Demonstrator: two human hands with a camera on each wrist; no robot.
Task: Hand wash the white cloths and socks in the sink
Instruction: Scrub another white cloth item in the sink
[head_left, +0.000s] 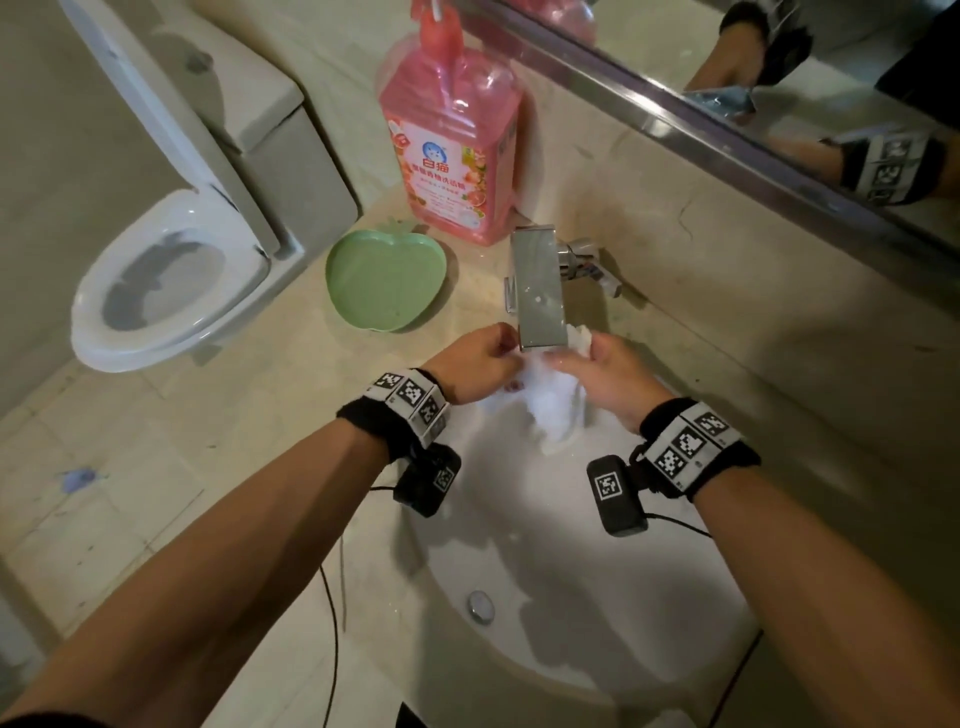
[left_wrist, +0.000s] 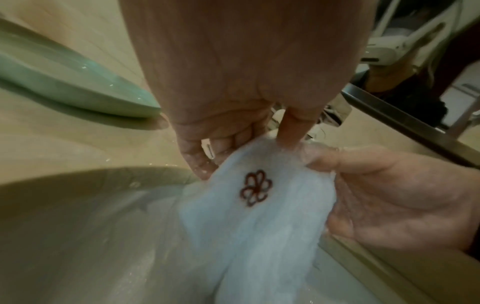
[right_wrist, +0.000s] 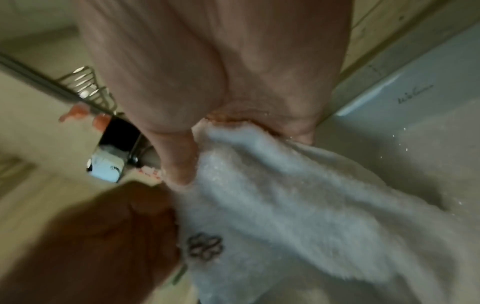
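Note:
A wet white cloth (head_left: 550, 402) with a small dark red flower stitched on it (left_wrist: 255, 188) hangs over the white sink (head_left: 545, 597), right under the chrome faucet (head_left: 537, 291). My left hand (head_left: 480, 366) pinches its upper left edge, the fingers (left_wrist: 205, 162) curled on the fabric. My right hand (head_left: 597, 376) grips the upper right part, with cloth bunched in the palm (right_wrist: 233, 135). The cloth's lower end drapes down into the basin (right_wrist: 311, 226). No socks show in any view.
A pink detergent bottle (head_left: 452, 135) stands behind the faucet, with a green apple-shaped dish (head_left: 387, 278) to its left on the beige counter. A toilet (head_left: 171, 270) sits at the far left. The mirror (head_left: 779, 78) runs along the back right. The drain (head_left: 480, 605) lies below.

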